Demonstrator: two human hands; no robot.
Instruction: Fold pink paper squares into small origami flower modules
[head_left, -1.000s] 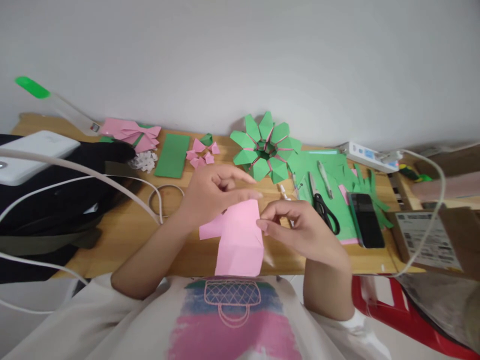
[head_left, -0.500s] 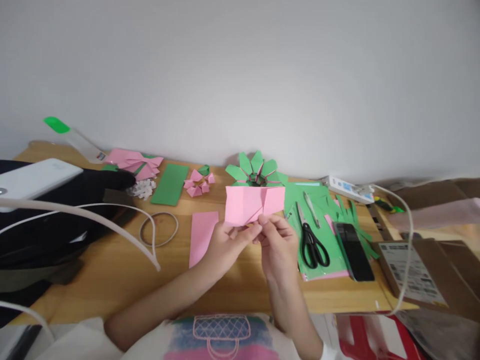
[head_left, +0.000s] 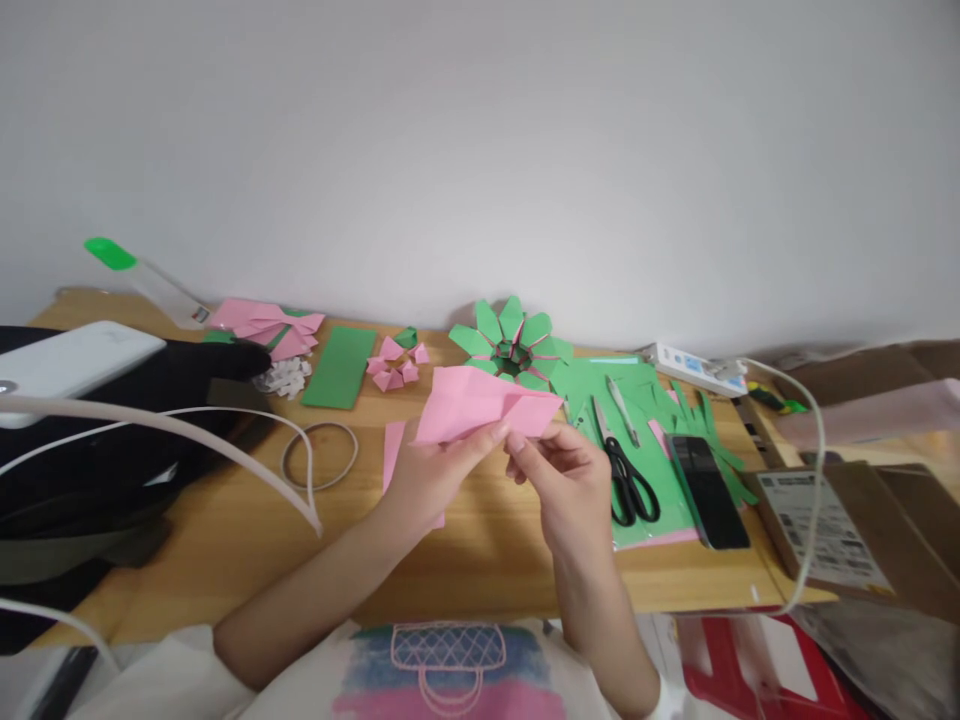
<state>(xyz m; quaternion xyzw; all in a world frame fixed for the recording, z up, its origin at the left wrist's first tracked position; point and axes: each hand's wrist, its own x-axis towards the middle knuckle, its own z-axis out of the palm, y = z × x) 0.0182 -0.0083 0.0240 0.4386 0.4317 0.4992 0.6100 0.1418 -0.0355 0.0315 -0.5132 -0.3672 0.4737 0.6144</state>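
A piece of pink paper point(head_left: 469, 398) with creases and a folded right part is held up above the table. My left hand point(head_left: 442, 470) grips it along its lower edge, thumb on top. My right hand point(head_left: 559, 475) pinches the folded part at the lower right with thumb and fingers. Behind the paper stands a ring of folded green and pink paper petals point(head_left: 489, 322). A flat pink sheet point(head_left: 391, 455) lies on the table, partly hidden by my left hand. Black-handled scissors point(head_left: 634, 490) rest to the right of my right hand.
Green sheets point(head_left: 592, 385), a craft knife point(head_left: 622, 410), a phone point(head_left: 709, 490) and a power strip point(head_left: 694, 368) lie at the right. Leftward are a green rectangle point(head_left: 341, 368), small pink folded pieces point(head_left: 394, 375), white scraps point(head_left: 285, 378), a tape ring point(head_left: 321, 455) and white cables point(head_left: 225, 465).
The pink paper has tilted and turned, its right side now lower and pointing right. My right hand has shifted slightly right, and my left hand has moved a little left.
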